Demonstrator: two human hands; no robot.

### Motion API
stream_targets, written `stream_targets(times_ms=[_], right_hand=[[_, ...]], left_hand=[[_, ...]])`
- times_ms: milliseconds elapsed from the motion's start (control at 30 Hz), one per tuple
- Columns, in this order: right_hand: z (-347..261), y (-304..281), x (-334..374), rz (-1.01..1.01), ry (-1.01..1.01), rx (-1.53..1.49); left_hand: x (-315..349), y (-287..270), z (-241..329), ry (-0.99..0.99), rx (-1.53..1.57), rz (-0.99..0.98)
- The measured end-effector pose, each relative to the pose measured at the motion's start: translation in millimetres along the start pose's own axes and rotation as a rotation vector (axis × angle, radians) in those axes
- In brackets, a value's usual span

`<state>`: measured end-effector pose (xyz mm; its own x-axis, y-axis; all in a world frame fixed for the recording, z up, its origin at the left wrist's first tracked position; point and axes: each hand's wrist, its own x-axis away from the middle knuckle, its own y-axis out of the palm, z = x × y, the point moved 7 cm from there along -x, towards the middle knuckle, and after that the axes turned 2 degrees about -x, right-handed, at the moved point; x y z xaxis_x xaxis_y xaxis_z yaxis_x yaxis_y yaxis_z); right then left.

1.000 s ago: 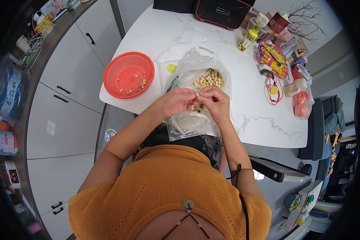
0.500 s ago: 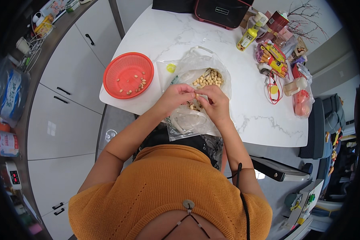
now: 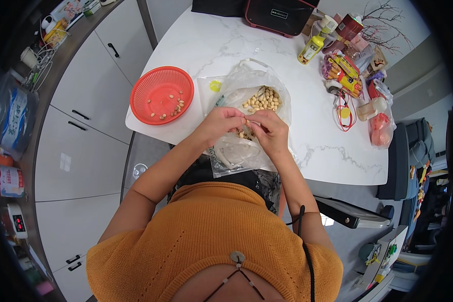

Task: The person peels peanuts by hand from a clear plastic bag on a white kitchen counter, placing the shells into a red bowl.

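Note:
Over a crumpled clear plastic bag (image 3: 236,155), my left hand (image 3: 218,127) and my right hand (image 3: 270,132) meet at the fingertips. Both pinch one small tan nut (image 3: 247,122), mostly covered by the fingers. Beyond my hands, a heap of pale nuts in their shells (image 3: 265,99) lies in the bag's open mouth. Just below the fingers sit darker broken pieces that look like shells (image 3: 245,134). To the left stands a red plastic basket (image 3: 148,85) with several small oval nuts (image 3: 178,107) scattered on its bottom.
The white marbled table (image 3: 211,45) carries a yellow bottle (image 3: 312,48), snack packages (image 3: 343,75), a red cord (image 3: 341,116) and a bag with red contents (image 3: 381,128) along its right side. A black and red case (image 3: 279,16) stands at the back. Left are white cabinets (image 3: 80,161).
Both hands stay in nearly the same place. Only slight finger movement around the nut shows, and the left hand has shifted a little.

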<state>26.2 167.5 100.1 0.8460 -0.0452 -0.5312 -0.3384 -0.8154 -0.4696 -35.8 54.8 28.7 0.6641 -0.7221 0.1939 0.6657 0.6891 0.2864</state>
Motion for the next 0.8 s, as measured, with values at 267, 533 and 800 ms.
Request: stream_targets(times_ms=[267, 533, 800], right_hand=[[12.3, 2.0, 1.4, 0.008, 0.098, -0.153], [14.1, 1.7, 0.8, 0.005, 0.09, -0.143], [13.3, 3.2, 1.6, -0.001, 0.096, -0.174]], left_hand=[[-3.9, 1.3, -12.1, -0.057, 0.297, -0.098], [-2.9, 3.0, -10.4, -0.053, 0.324, -0.151], [-2.2, 3.4, -10.7, -0.064, 0.333, -0.172]])
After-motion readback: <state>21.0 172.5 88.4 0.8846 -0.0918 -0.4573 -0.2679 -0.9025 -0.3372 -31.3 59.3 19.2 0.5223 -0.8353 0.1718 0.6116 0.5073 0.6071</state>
